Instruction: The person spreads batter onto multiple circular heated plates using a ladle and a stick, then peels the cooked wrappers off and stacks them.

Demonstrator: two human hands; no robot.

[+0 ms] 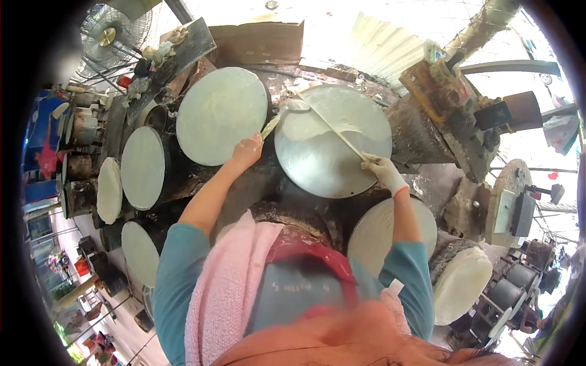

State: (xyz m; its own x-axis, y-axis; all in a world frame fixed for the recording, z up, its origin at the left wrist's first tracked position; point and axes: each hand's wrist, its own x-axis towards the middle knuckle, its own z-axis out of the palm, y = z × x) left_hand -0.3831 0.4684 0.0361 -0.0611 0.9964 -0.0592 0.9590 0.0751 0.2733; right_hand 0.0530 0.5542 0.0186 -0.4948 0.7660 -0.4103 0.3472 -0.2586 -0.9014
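A round metal griddle [323, 171] lies in front of me, its far part coated with pale wet batter [342, 116] and its near part bare and shiny. My right hand [383, 172], in a whitish glove, is closed around the near end of a thin pale stick [334, 129] that slants across the griddle to its far left edge. My left hand [247, 151], bare, grips a batter-smeared handle [270, 126]. This leads toward a rounded pale end [296, 105] at the griddle's far left rim; whether it is a ladle I cannot tell.
Round griddles covered in pale batter stand around me: a large one [223, 116] at left, others [142, 168] [139, 253] farther left, one [381, 229] under my right forearm, another [463, 285] at lower right. A rusty machine [436, 91] stands far right, a fan [108, 36] far left.
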